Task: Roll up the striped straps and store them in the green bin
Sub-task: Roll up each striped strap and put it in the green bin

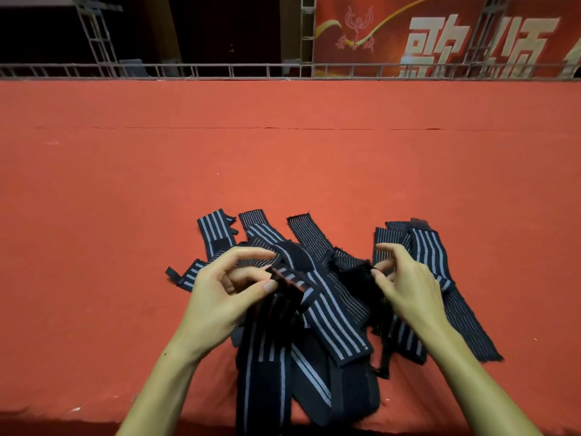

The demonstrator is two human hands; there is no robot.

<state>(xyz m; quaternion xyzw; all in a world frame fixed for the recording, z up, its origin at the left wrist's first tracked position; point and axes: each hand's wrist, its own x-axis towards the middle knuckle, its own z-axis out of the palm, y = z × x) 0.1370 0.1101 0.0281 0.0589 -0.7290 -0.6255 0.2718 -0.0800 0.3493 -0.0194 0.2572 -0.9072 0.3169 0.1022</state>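
Fingers of the left hand curled narrowly, pinching a strap end; the right hand pinched a frayed black edge. The striped straps lay heaped near the red table's front edge, centre. Soft, light and limp, they looked best taken by a flat end. No green bin showed.

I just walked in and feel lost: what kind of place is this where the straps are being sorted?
Probably a stage or event hall. The striped straps lie on a red carpeted platform, with a metal truss rail along its far edge and a big red banner with large characters behind.
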